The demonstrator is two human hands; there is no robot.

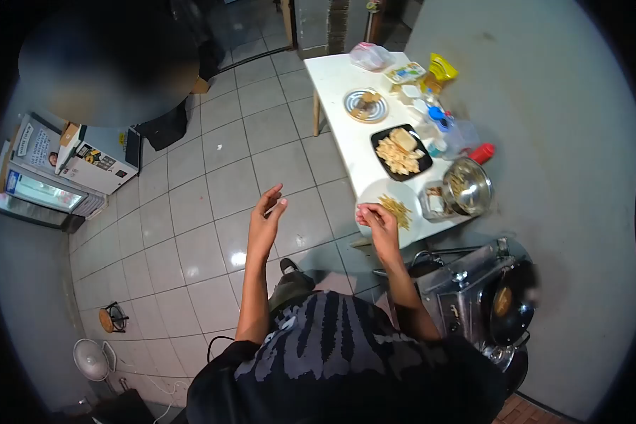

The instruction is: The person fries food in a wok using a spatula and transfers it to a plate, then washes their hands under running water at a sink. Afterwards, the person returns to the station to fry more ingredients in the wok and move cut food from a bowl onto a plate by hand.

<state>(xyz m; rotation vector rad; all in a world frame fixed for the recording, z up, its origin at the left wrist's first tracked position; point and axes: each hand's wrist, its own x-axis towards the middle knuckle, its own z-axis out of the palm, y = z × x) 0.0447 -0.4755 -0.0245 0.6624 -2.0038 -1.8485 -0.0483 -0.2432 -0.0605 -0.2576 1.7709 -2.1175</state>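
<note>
Black pan [505,328]: sitting on your right side, outside the right forearm; something brown is lying in it.
Left hand [265,225]: hanging over the floor tiles, off the table; the thumb and fingers are standing well apart, and you appear to be holding nothing in them.
Right hand [383,225]: hovering at the table's near end, fingers bunching toward the thumb in a narrow pinch; whether you are gripping something small, I cannot tell.
Yellow strips [397,208]: lying in a loose pile on the round pale plate [374,191], just ahead of your right hand and a little to its right; the hand is hiding part of the pile's near side. Touching or apart, I cannot tell.
Long axis: the pile is seemingly running from far left to near right, single strips lying at mixed angles.
Nearer hand: your right is sitting just beside the strips; your left is hanging well apart, across the table's left edge.
Clear container [425,208]: standing right of the plate.
Metal bowl [482,185]: standing farther right, just beside the container, holding similar-looking strips.
Black tray [422,167]: lying beyond the plate, carrying pale food pieces [399,157].
Striped plate [351,104]: resting farther up the white table [332,78], carrying brownish pieces.
</note>
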